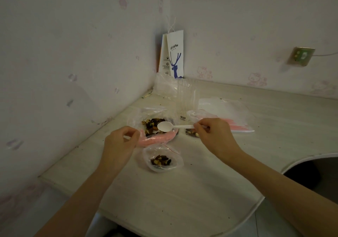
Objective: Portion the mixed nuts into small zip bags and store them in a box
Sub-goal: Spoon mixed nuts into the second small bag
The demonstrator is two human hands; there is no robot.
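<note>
We look down at a pale wooden table [182, 191]. On it lies a big clear plastic bag with a pink zip strip [157, 140]. It holds a pile of brown mixed nuts [150, 126].

Our left hand [120, 141] pinches the pink edge of the big bag on its left side, with the fingers curled. Our right hand [214, 136], just right of the big bag, grasps the handle of a small white plastic spoon [165, 126]. The spoon's round end hangs over the nuts in the big bag and looks empty.

Just in front of the big bag, closer to us, sits a small clear zip bag with a thin red line [162, 161]. It holds a little heap of nuts.

Another small clear bag with nuts [190, 132] peeks out right of the big bag, partly behind our right hand. Farther right of the big bag lies a flat pile of clear bags with pink strips [228, 114].

Behind the big bag, in the corner, stands a white paper bag with a blue deer [174, 54].
</note>
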